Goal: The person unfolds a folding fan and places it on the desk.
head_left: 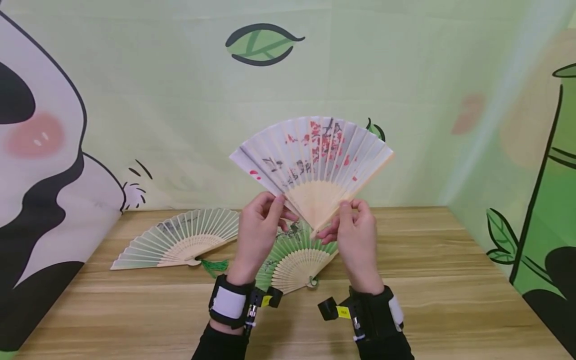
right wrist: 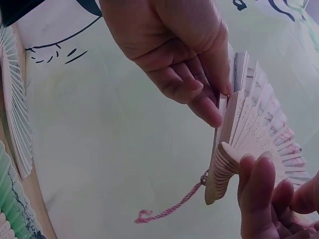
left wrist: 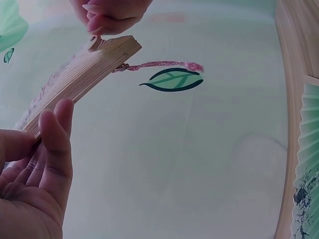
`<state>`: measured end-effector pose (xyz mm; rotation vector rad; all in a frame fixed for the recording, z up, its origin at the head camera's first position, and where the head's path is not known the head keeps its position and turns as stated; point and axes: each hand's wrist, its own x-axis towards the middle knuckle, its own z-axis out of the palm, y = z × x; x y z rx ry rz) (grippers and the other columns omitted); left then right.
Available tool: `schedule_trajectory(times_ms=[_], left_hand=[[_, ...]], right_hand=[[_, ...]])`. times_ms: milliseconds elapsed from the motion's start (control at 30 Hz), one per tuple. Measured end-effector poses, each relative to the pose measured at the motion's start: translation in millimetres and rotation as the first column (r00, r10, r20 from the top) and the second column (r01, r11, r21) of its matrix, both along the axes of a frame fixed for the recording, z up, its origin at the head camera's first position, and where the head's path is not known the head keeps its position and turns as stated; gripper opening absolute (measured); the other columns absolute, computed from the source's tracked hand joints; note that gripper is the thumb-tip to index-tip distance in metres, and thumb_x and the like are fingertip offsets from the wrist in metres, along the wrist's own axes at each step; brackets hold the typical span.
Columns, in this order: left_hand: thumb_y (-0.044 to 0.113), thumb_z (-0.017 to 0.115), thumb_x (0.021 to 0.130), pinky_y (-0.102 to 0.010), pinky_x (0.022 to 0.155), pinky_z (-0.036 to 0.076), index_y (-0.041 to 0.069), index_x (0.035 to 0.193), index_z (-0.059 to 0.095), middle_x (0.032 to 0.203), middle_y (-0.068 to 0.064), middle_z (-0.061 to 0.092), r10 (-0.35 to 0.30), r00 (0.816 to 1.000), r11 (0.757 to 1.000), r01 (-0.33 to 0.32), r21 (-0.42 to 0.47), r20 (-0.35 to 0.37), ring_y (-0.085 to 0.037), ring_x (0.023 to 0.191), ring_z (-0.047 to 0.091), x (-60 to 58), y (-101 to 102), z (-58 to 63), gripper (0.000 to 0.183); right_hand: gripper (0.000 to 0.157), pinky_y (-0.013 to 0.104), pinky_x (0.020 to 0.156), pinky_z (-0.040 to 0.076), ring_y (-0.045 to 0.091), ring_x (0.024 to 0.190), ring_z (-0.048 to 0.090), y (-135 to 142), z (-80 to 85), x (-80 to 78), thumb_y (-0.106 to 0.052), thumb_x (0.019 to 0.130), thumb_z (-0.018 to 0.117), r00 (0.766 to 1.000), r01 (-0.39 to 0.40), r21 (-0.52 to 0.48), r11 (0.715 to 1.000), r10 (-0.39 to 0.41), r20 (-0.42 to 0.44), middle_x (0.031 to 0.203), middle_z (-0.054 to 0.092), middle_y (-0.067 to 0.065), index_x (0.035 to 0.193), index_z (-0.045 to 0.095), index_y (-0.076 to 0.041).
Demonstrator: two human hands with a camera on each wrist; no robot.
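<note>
A white folding fan (head_left: 315, 160) with red blossoms and grey branches is held up, partly spread, its bare wooden ribs meeting at the bottom. My left hand (head_left: 261, 230) pinches its left outer edge between thumb and fingers. On the opposite side, my right hand (head_left: 357, 240) pinches the right outer rib. From the left wrist view, the fan's ribs (left wrist: 75, 79) show edge-on above my left fingers. A twisted pink cord (right wrist: 172, 206) hangs from the fan's pivot end in the right wrist view. Both hands are above the table.
A pale green fan (head_left: 180, 240) with a green tassel (head_left: 215, 267) lies spread on the wooden table (head_left: 450, 300) at left. Another green fan (head_left: 299, 265) lies spread beneath the hands, partly hidden by them. A printed green backdrop (head_left: 180, 100) stands behind.
</note>
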<state>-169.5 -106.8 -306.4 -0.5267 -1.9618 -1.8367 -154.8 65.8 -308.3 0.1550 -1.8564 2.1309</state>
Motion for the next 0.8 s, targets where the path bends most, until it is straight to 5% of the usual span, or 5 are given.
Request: schedule_trajectory(times_ms=[367,800], left_hand=[[0.014,0.047,0.106,-0.042,0.067,0.055,0.001,0.116,0.057,0.09,-0.01,0.067,-0.084,0.996,0.993,0.085,0.077,-0.009,-0.036,0.078,0.065,2.3,0.1,1.9,0.019],[0.015,0.045,0.107,-0.039,0.074,0.055,0.002,0.117,0.055,0.093,-0.011,0.066,-0.091,0.996,0.99,0.09,0.11,0.006,-0.028,0.083,0.067,4.5,3.0,4.0,0.02]], right_hand=[[0.024,0.041,0.052,0.053,0.035,0.06,0.063,-1.3,-1.6,-0.5,-0.026,0.108,0.04,0.997,0.042,-0.075,0.996,-0.047,-0.064,0.071,0.051,0.02,0.108,0.039,-0.002],[0.022,0.04,0.051,0.053,0.035,0.059,0.062,-2.2,-1.0,-2.2,-0.025,0.108,0.042,0.994,0.056,-0.16,0.986,-0.071,-0.089,0.07,0.051,0.016,0.106,0.04,-0.003]])
